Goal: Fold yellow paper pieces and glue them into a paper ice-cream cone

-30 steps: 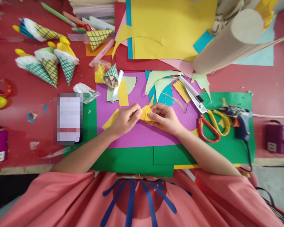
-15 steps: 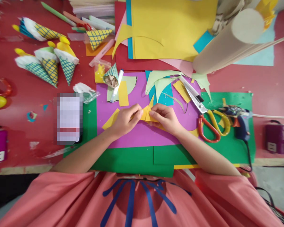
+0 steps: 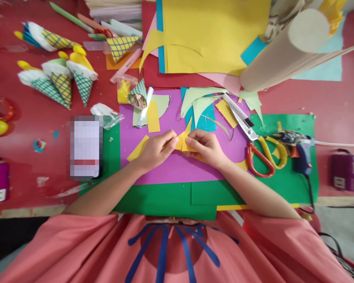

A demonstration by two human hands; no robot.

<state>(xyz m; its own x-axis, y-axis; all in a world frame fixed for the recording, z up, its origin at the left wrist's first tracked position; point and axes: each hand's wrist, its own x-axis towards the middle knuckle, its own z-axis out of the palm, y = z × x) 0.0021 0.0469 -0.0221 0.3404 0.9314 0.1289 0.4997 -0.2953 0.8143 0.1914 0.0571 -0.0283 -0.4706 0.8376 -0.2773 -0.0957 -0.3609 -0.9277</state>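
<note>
A small folded piece of yellow paper (image 3: 183, 142) is pinched between my two hands over the purple sheet (image 3: 165, 173). My left hand (image 3: 159, 148) grips its left side, thumb and index finger pressed together. On its right side my right hand (image 3: 205, 146) holds it with the thumb on top; the fingers beneath are partly hidden. Loose yellow paper (image 3: 138, 148) lies just left of my left hand. Above the hands are a yellow strip (image 3: 153, 116), a marker (image 3: 145, 107) and a small patterned cone (image 3: 138, 94). Scissors (image 3: 255, 136) lie to the right of my right hand.
Green sheets (image 3: 162, 198) lie under the purple one. A glue gun (image 3: 302, 155) with a cable is at the right, a phone (image 3: 85, 149) at the left. Finished cones (image 3: 82, 78) are at upper left, a large yellow sheet (image 3: 215, 35) and a pale roll (image 3: 283, 51) at the back.
</note>
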